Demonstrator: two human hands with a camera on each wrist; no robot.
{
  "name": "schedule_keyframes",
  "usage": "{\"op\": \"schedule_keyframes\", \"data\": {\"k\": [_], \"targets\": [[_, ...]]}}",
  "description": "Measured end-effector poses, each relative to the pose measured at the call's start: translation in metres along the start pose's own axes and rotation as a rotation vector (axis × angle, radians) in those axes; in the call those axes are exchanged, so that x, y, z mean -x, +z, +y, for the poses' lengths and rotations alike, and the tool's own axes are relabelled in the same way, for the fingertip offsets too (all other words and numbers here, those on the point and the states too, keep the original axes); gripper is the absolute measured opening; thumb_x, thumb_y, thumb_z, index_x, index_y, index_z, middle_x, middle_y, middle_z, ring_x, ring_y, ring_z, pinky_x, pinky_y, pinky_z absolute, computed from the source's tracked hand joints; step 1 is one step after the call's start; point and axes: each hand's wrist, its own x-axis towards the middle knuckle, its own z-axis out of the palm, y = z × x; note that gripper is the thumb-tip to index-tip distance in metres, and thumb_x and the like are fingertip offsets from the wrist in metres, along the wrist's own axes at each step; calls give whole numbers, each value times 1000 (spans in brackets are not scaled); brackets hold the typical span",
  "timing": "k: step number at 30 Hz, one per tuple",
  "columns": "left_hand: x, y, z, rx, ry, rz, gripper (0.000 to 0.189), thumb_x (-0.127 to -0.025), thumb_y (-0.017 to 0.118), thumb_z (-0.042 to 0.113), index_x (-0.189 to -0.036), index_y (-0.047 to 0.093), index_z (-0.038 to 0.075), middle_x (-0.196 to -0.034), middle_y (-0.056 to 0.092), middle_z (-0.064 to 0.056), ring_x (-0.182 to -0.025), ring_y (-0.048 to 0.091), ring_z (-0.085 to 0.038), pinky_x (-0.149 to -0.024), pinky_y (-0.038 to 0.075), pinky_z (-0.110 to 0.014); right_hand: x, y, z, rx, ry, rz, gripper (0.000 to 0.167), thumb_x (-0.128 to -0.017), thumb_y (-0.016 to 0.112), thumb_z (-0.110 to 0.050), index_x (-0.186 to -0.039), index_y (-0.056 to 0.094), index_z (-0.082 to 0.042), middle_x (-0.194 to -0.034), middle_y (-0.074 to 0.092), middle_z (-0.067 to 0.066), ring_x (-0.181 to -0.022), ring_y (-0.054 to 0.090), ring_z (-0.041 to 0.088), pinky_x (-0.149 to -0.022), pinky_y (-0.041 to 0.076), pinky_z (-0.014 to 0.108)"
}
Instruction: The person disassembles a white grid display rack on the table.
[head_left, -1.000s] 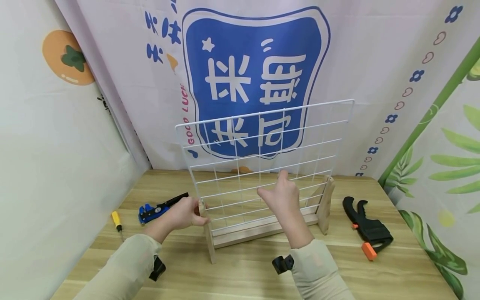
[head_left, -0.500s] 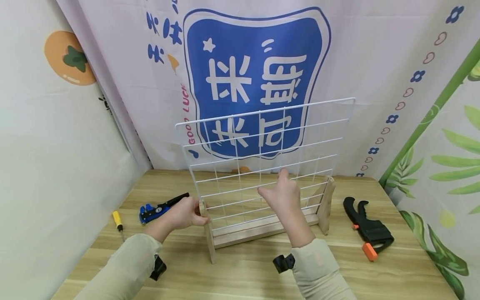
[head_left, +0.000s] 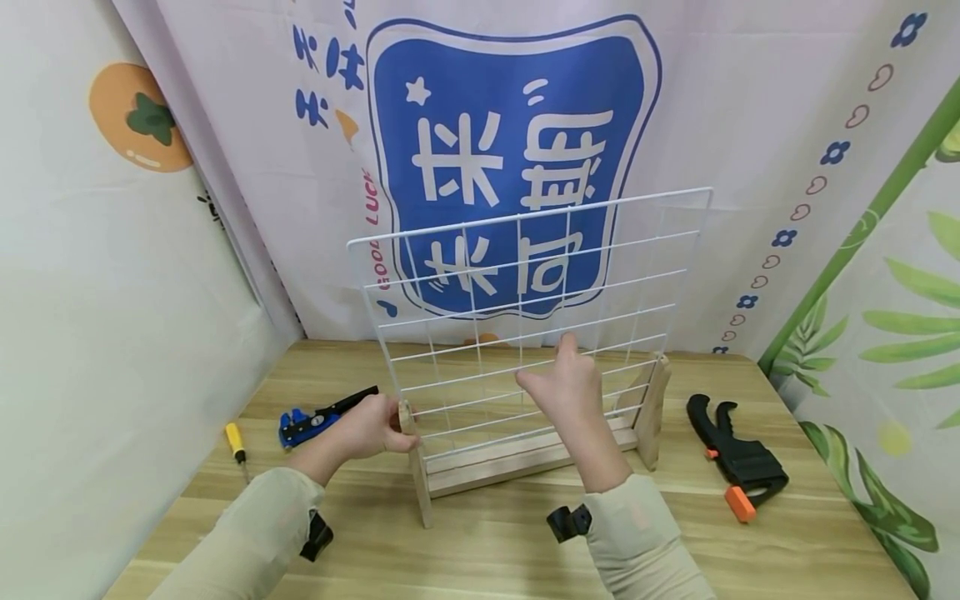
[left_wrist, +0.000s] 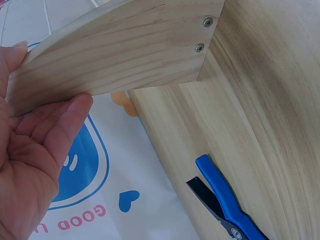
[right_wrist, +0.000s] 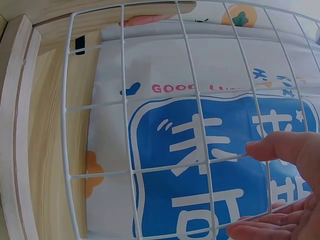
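A wooden stand [head_left: 498, 468], with two side pieces joined by a low crossbar, stands on the table [head_left: 495, 558]. My left hand [head_left: 367, 427] grips its left side piece [left_wrist: 115, 55], thumb on one face and fingers on the other. Two screw heads [left_wrist: 204, 35] show in that piece. Upright between the side pieces is a white wire grid panel [head_left: 519, 217]. My right hand [head_left: 568, 392] holds the panel by its middle wires, thumb in front and fingers behind. In the right wrist view, the panel's lower edge appears apart from the grooved crossbar [right_wrist: 17, 100].
On the left lie a blue-and-black hand tool [head_left: 307, 425] and a yellow-handled screwdriver [head_left: 236, 440]. A black clamp with orange pads [head_left: 738, 458] lies on the right. A printed curtain [head_left: 712, 125] hangs behind the table.
The wire grid panel has risen slightly, its top edge higher against the curtain. My right hand has moved up a little with it; my left hand keeps its place on the side piece.
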Motion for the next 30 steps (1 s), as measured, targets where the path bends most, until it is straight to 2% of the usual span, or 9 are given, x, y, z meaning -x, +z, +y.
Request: {"op": "schedule_keyframes", "data": {"k": [7,13,20,30], "targets": [[1,-1,1,6,-6,-8,15,-76,72,16,-87,65,10,-59,60,3,-50,42,-9,-47,37,-25,-1,-4,-3,9,4,-14,52,-64,76,-33,-94,46,-3,-62,51,11,-54,49,25,-45,42,32],[1,-1,1,7,-9,-11,18,-77,72,17,-90,66,7,-60,62,3,-51,44,-9,-49,39,-25,-1,-6,-5,15,0,-21,56,-64,77,-35,-97,47,-1,-66,55,16,-57,53,28,-50,46,37],[1,-1,1,19,-6,-14,19,-77,72,18,-91,65,7,-62,63,2,-52,45,-9,-50,41,-25,-1,-9,-7,11,-10,9,53,-63,78,-35,-92,46,-4,-63,53,15,-57,52,30,-49,45,37],[1,-1,1,25,16,-7,22,-76,73,16,-93,65,4,-63,64,1,-54,47,-10,-52,42,-27,-2,-12,-10,11,-33,39,54,-63,78,-35,-94,48,-2,-62,54,17,-56,52,30,-49,45,38]]}}
